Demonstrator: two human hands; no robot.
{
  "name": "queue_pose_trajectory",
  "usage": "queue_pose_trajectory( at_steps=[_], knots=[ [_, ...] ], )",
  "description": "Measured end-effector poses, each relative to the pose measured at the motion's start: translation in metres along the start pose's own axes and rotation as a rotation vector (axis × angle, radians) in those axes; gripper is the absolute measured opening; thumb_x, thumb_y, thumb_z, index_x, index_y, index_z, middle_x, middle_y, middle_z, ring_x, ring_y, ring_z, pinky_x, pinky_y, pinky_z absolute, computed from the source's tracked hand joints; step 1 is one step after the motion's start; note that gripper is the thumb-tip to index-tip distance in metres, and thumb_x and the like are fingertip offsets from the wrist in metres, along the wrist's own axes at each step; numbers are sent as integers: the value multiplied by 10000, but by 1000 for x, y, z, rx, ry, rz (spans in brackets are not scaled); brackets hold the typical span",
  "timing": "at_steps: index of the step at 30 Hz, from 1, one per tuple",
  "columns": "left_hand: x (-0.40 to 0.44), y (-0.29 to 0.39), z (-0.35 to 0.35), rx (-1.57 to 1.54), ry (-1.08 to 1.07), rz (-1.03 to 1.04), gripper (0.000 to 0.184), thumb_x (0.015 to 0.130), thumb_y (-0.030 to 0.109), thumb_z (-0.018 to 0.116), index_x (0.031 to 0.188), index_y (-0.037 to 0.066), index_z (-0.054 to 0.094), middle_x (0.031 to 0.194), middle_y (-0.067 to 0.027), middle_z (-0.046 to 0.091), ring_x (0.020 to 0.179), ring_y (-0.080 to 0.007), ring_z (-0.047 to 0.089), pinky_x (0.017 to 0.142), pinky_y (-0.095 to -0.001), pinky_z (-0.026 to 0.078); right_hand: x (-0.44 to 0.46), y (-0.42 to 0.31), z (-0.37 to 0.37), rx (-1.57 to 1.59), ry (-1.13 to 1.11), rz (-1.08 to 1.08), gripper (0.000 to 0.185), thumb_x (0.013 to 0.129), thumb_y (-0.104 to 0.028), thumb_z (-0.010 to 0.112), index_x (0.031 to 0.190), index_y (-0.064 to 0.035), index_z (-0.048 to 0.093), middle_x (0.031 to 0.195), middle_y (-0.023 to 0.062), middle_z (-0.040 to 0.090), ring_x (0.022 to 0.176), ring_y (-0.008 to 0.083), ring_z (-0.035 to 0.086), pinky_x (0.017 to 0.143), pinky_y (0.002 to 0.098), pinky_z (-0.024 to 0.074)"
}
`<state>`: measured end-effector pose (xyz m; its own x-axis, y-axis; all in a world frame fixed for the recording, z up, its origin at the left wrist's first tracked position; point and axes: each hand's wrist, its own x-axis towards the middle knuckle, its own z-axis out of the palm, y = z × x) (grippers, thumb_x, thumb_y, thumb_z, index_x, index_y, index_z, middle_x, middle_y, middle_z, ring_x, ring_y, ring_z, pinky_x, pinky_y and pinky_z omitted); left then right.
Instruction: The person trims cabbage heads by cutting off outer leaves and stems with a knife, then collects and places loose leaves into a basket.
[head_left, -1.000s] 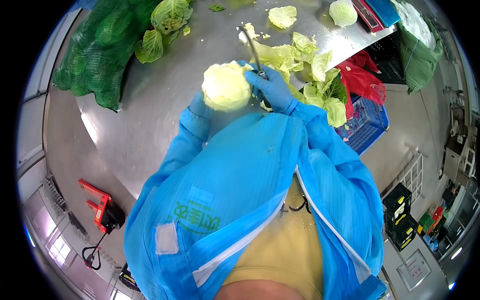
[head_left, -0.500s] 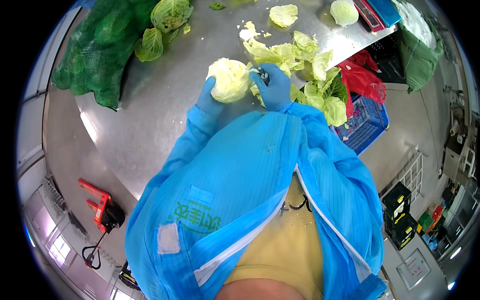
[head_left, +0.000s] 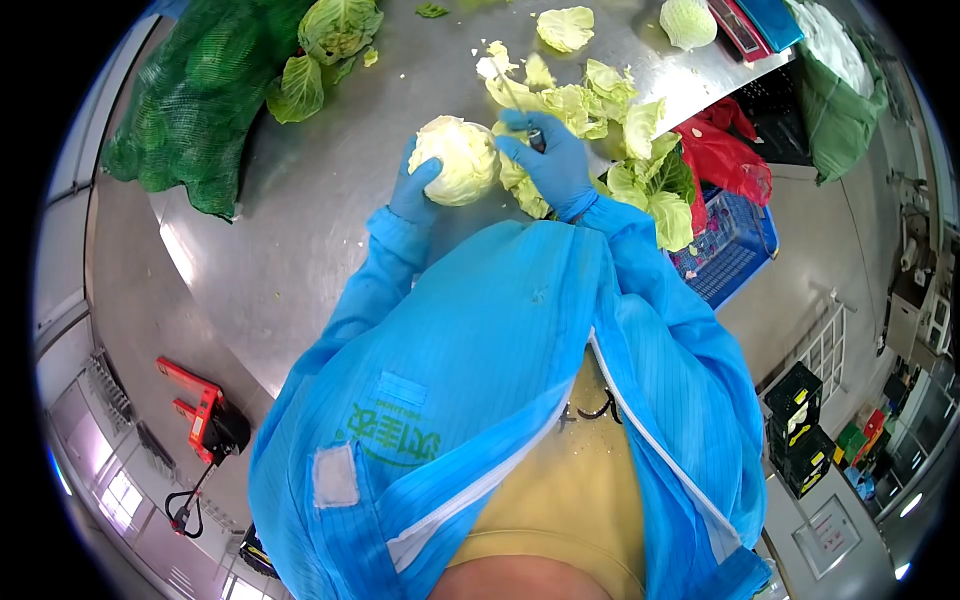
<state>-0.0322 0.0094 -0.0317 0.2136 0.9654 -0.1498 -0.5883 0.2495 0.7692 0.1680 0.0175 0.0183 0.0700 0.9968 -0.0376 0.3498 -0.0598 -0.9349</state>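
A pale, trimmed cabbage head [head_left: 457, 160] sits at the near side of the metal table. My left hand [head_left: 412, 187], in a blue glove, cups it from the left with the thumb across its front. Just right of the cabbage, my right hand [head_left: 556, 168], also gloved, is closed round the dark handle of a knife [head_left: 538, 141]. Its thin blade points up and away, smeared over the leaves. Loose cabbage leaves [head_left: 572, 108] lie beyond and to the right of that hand. A small leaf piece [head_left: 538, 72] shows near the blade's far end.
A green mesh sack [head_left: 200, 105] of cabbages lies at the left, beside a leafy cabbage [head_left: 340, 28]. Another cabbage [head_left: 688, 24] stands at the far right. Past the right edge are a blue crate [head_left: 735, 250] and red netting [head_left: 725, 150]. A metal table [head_left: 290, 230] spans the middle.
My right hand and the knife have moved slightly away from the cabbage, to the right. My left hand has shifted its hold, with the thumb further over the front. A leaf piece has appeared near the blade.
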Motion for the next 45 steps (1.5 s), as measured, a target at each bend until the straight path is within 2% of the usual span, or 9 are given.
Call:
queue_pose_trajectory(
  at_steps=[2, 13, 19, 21, 27, 31, 33, 36, 45],
  knots=[
    [0, 4, -2, 52, -4, 6, 712, 700, 273, 698, 1305, 51, 393, 1254, -130, 492, 1145, -277, 505, 964, -401, 437, -5, 3, 9, 206, -116, -41, 502, 676, -336, 780, 1077, -76, 626, 860, 47, 583, 700, 129, 525, 643, 280, 458],
    [-3, 16, 1, 260, -71, 71, 812, 594, 194, 789, 1298, 62, 406, 1240, -108, 499, 1150, -246, 501, 977, -381, 425, 10, -19, -9, -73, -315, -149, 469, 633, -418, 765, 943, -91, 634, 779, 65, 580, 687, 199, 571, 619, 321, 462],
    [0, 14, -6, 279, -108, 57, 763, 628, 122, 777, 1294, 63, 408, 1229, -107, 510, 1137, -239, 509, 977, -383, 430, 3, -18, -9, -330, -272, -463, 299, 738, -265, 716, 942, -68, 624, 785, 32, 591, 609, 179, 556, 554, 286, 451],
    [3, 3, -7, 267, -6, 76, 739, 647, 58, 774, 1290, 69, 410, 1234, -115, 507, 1122, -235, 521, 967, -379, 445, 0, -13, -9, -583, -207, -801, 282, 694, -228, 701, 942, -112, 635, 765, 13, 589, 619, 190, 582, 536, 309, 450],
    [-2, 13, 9, 332, -77, 94, 737, 640, 66, 801, 1274, 61, 425, 1234, -113, 510, 1119, -229, 521, 960, -373, 450, -4, -11, -10, -542, -20, -877, 327, 607, -183, 701, 926, -141, 646, 738, 6, 593, 614, 197, 592, 511, 318, 435],
    [-3, 19, 5, 489, -49, 85, 727, 645, 114, 792, 1273, 59, 429, 1229, -111, 515, 1145, -233, 504, 974, -378, 431, 3, -19, -13, -417, 55, -765, 274, 691, -156, 701, 959, -146, 647, 730, -2, 584, 601, 162, 569, 514, 303, 449],
    [-4, 23, 9, 388, -49, 67, 726, 645, 125, 782, 1275, 61, 429, 1230, -111, 514, 1149, -237, 502, 976, -382, 428, 8, -15, -8, -24, 112, -277, 343, 695, -152, 752, 1020, -104, 656, 790, 10, 619, 607, 103, 547, 546, 244, 455],
    [-9, 28, 17, 240, -4, 30, 726, 636, 130, 759, 1280, 62, 429, 1233, -111, 512, 1144, -248, 507, 971, -381, 432, 6, -10, -10, 127, -31, -62, 390, 715, -149, 764, 1081, -89, 643, 837, 23, 631, 622, 76, 519, 580, 209, 453],
    [-7, 21, 13, 323, -37, 68, 734, 621, 106, 783, 1270, 61, 444, 1242, -95, 509, 1150, -223, 496, 981, -365, 417, 0, -19, -4, 32, -196, -207, 303, 735, -225, 731, 978, -66, 643, 751, 62, 577, 624, 126, 531, 585, 264, 446]
  ],
)
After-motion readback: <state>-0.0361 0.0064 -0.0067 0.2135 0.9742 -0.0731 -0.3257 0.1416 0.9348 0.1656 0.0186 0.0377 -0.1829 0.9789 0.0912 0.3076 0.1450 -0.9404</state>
